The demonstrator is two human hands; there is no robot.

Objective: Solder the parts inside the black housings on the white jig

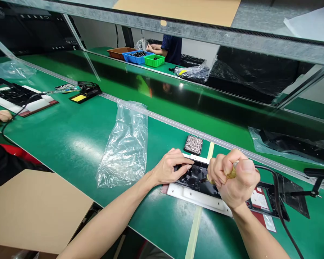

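Black moulded part (194,176) sits on a silver-edged plate (194,198).

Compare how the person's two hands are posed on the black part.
The left hand lies fairly flat, fingers pressing down on the black part; the right hand is balled in a fist around a yellowish tool handle with a black cable. The left holds nothing. Both are bare and work over the same part.

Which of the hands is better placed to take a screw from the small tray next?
Left, probably. The left hand rests open on the black part, just below the small tray. The right hand is fisted around the corded tool, so it is occupied.
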